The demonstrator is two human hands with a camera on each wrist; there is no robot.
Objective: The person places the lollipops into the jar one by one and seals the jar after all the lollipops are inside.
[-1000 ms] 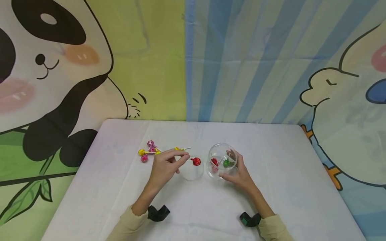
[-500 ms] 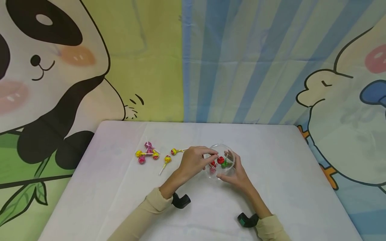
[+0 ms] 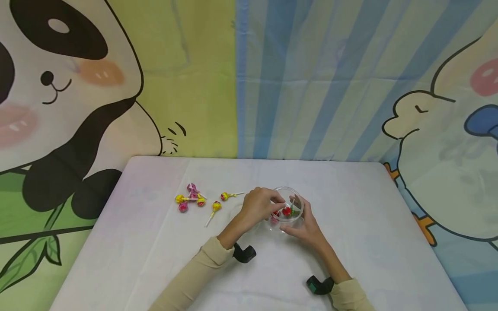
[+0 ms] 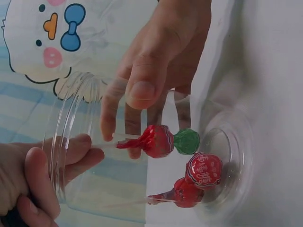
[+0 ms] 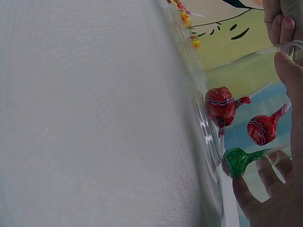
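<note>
Head view, far left: cartoon panda (image 3: 116,138) on the cloth backdrop, behind the white worktop (image 3: 155,181). Left of centre: small cluster of pink and yellow lollipops (image 3: 193,194), sticks crossing. Just right of these, two loose ones: a yellow lollipop (image 3: 216,206), stick toward lower left, and a second yellow one (image 3: 224,196), stick toward the right. Centre of frame: left hand (image 3: 258,205) at the mouth of a clear jar (image 4: 118,184); grip together, pinching the stick of a red lollipop (image 4: 158,142). Its ball sits inside the jar; left-wrist view shows a green lollipop (image 4: 188,141) close beside it, further red wrappers (image 4: 188,194) at lower right. Right of centre: right hand (image 3: 305,220), grip clamped round the jar's outside. Far right: white cartoon bird (image 3: 447,172), blue bow.
</note>
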